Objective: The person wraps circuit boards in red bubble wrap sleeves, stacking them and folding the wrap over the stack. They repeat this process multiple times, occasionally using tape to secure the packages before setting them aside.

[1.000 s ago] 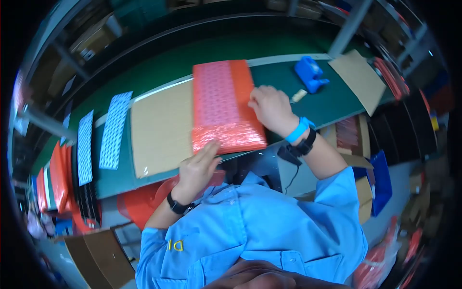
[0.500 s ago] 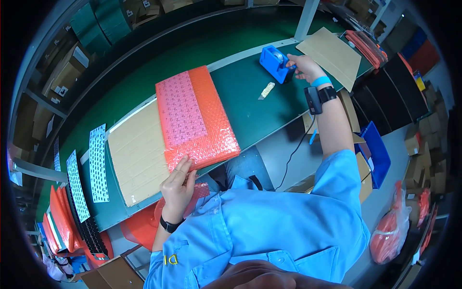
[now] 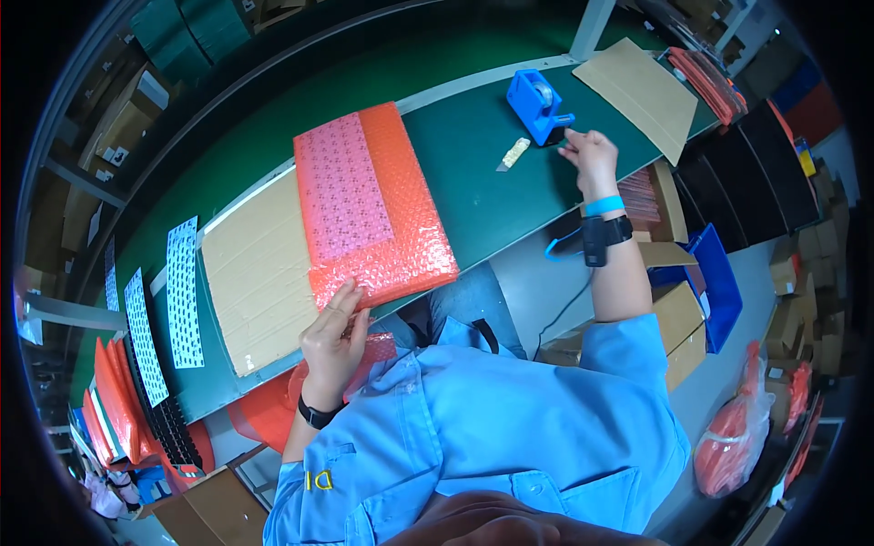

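Desk (image 3: 478,214), green, carries all items listed here; cardboard sheet (image 3: 255,273) lies flat immediately left of the red bubble-wrap package (image 3: 369,205); the package itself lies flat on the desk, its near edge about at the desk's edge; a drag from the person's side could, in my judgement, tip or slide it off.

Second cardboard sheet (image 3: 642,96) lies well to the right of the package; a stray elbow could shift it. Left hand (image 3: 332,346) is at the package's near left corner, fingers extended and side by side, thumb apart, tips resting on the wrap; uneven pressure there could let the package swivel or the wrap crease. Right hand (image 3: 592,164) is in the air well right of the package; finger and thumb are close together, but whether they are clamped on tape cannot be told; a loose strip, if present, could fold onto itself.

Blue tape dispenser (image 3: 533,105) stands right of the package; a hard pull could skid it. Cutter (image 3: 516,153) lies right of the package, blade apparently exposed; a low sweep toward the package could cut skin or wrap.
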The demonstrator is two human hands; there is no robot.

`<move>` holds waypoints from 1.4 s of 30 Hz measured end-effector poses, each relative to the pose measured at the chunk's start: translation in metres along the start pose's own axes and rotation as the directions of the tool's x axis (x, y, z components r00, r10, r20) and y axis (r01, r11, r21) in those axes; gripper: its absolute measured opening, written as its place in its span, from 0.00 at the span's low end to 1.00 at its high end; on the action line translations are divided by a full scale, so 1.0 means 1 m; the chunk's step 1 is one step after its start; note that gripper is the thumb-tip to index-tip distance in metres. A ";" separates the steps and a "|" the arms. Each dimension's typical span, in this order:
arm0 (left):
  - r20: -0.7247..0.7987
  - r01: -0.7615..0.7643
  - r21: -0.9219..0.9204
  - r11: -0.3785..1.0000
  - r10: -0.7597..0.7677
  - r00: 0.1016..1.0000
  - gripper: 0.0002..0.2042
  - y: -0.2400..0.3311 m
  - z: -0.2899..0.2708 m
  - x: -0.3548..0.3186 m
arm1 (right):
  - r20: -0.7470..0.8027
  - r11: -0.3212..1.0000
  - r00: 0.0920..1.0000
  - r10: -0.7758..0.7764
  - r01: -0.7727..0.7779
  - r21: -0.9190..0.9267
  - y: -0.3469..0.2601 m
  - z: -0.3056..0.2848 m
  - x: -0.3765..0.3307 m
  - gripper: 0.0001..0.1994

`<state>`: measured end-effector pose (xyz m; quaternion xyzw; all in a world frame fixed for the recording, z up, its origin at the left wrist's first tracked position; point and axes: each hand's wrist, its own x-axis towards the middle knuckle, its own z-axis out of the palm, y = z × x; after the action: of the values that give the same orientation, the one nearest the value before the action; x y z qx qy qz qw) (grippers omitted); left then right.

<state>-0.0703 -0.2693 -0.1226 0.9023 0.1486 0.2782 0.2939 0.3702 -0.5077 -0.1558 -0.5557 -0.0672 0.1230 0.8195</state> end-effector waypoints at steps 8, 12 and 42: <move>-0.036 -0.027 0.071 0.997 0.029 0.999 0.15 -0.003 -0.001 -0.004 | 0.675 0.565 0.721 -0.157 0.626 -0.538 -0.038 0.103 -0.088 0.20; -0.036 -0.054 0.126 0.991 0.059 0.998 0.17 0.001 -0.002 0.001 | 0.955 0.746 0.196 0.223 0.597 -0.296 -0.046 0.202 -0.145 0.23; 0.600 0.317 -0.489 0.813 0.050 0.799 0.11 -0.008 -0.030 -0.040 | 0.666 0.032 0.611 0.429 0.726 -0.687 0.051 0.347 0.015 0.38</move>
<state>-0.1212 -0.2664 -0.1241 0.8003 0.0275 -0.0055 0.5989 0.2920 -0.1753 -0.0737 -0.8228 -0.5403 0.1552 0.0833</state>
